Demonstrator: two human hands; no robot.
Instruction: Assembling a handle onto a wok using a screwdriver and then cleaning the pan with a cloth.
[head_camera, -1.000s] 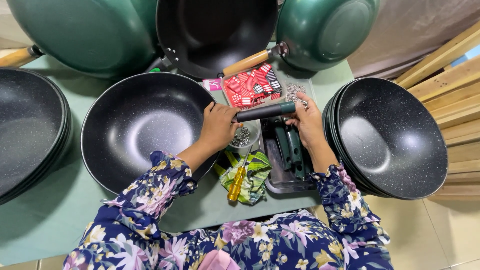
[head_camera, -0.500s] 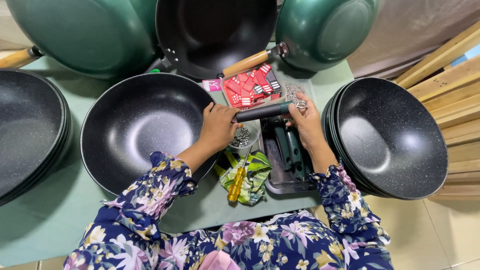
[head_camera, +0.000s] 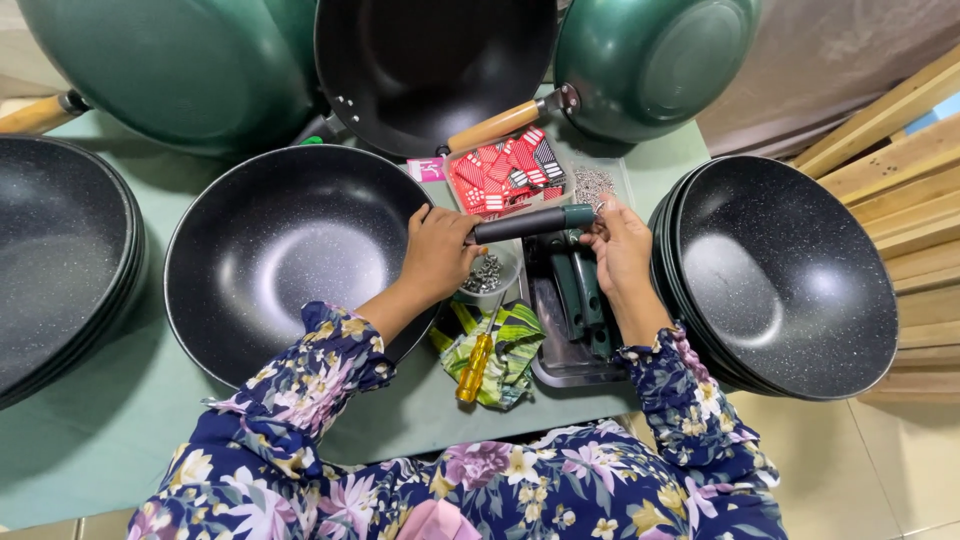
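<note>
Fingers (head_camera: 600, 222) pinching handle (head_camera: 530, 222), beside wok (head_camera: 280, 260)

The left hand (head_camera: 437, 255) wraps around the near end of a dark pan handle (head_camera: 530, 222), held level above the counter (head_camera: 100, 430), while the right hand (head_camera: 620, 245) pinches its green-tipped far end. Below the handle sit a small bowl of screws (head_camera: 487, 273) and a metal tray (head_camera: 560, 350) of green handles. A yellow screwdriver (head_camera: 474, 367) lies on a green cloth (head_camera: 512, 340). A black speckled wok (head_camera: 285, 255) rests just left of the left hand; a stack of woks (head_camera: 790, 275) stands right of the right hand.
</note>
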